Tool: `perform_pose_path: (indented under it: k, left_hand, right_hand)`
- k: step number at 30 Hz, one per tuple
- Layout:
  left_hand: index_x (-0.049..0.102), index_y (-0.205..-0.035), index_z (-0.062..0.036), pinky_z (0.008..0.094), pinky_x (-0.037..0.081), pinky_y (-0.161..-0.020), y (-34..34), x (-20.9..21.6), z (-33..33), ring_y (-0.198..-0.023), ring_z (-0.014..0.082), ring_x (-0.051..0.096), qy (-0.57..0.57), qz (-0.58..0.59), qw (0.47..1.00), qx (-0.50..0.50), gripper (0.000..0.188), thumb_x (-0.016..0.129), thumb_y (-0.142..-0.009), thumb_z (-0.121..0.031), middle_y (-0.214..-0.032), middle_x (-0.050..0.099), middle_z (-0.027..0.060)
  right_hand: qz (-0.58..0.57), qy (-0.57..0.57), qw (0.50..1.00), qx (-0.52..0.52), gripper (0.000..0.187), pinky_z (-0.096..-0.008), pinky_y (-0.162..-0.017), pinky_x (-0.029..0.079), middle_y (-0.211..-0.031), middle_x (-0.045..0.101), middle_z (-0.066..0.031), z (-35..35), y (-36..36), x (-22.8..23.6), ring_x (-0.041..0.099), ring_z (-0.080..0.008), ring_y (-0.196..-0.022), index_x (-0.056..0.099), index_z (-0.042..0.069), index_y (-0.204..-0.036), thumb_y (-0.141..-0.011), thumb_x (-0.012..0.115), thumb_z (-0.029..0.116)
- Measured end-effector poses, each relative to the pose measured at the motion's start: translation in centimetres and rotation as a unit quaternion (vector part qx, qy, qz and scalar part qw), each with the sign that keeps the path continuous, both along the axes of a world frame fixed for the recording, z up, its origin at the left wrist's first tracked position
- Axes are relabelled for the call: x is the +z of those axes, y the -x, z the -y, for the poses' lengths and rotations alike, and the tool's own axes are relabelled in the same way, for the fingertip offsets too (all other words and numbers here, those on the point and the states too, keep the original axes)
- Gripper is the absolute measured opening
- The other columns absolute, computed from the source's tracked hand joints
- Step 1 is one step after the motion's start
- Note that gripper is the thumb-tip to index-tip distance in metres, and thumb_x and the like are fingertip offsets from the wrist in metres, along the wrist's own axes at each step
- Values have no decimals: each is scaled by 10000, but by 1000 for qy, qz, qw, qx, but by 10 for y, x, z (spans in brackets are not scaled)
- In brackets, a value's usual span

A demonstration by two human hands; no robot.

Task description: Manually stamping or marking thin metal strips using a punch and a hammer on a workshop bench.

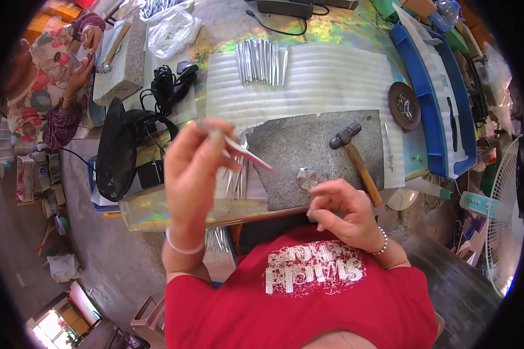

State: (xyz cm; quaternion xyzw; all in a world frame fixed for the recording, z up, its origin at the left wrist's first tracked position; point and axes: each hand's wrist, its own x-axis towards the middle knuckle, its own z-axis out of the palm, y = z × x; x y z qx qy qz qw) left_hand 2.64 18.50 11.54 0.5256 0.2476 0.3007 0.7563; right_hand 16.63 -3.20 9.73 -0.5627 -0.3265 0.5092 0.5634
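Observation:
Raised over the left edge of a grey stone slab [291,134], my left hand [192,163] pinches a pair of slim silvery tweezers [251,156], tip pointing right and down. My right hand [346,212] hovers at the slab's near edge, fingers curled, thumb and forefinger apart, nothing visible between them. Just beyond its fingertips lies a small, round, shiny clear piece [307,178]. A hammer [361,166] with a wooden handle rests on the slab's right side. More silvery tweezers [236,180] lie along the slab's left edge, partly hidden by my left hand.
Several tweezers [261,63] stand in a row on white foam sheeting [326,81]. A brown dish [396,119] of small metal pieces sits beside a blue tray [416,93]. At left are a black bag [117,154], cables [166,87] and a co-worker [43,87] by a stone block [128,64].

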Motion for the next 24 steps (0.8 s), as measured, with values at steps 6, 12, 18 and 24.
perform_pose_path:
  k: [6, 12, 18, 24]
  left_hand:
    - [628, -1000, 20, 217, 490, -588, -102, -8, -75, -671, 78, 559, -238, -196, 949, -70, 230, 566, -893, -173, -770, 579, 21]
    - [639, -953, 14, 335, 524, -678, -181, -81, -122, -731, 231, 666, -418, -355, 834, -67, 321, 658, -743, -229, -838, 659, 188]
    - [621, -1036, -33, 383, 496, -729, -160, -79, -111, -804, 302, 652, -539, -348, 767, 26, 403, 671, -754, -316, -892, 666, 164]
    - [617, -982, -31, 289, 471, -561, -19, -58, -57, -563, 187, 590, -394, -313, 864, 22, 232, 646, -774, -131, -744, 614, 95]
  right_hand:
    - [86, 34, 996, -13, 153, -198, -532, 461, -741, 628, -52, 22, -1, 8, 580, -62, -587, 579, -15, -985, -845, 613, 36]
    - [173, 32, 984, 36, 161, -252, -599, 483, -758, 632, -96, 26, 3, 14, 624, -159, -653, 607, -5, -960, -817, 634, 63]
    - [212, 22, 976, 43, 145, -267, -575, 470, -759, 617, -99, 25, 2, 16, 611, -180, -628, 610, -7, -943, -808, 636, 41]
    - [194, 56, 978, 51, 137, -244, -534, 447, -759, 607, -97, 17, 4, 12, 595, -140, -593, 606, -15, -931, -798, 632, 2]
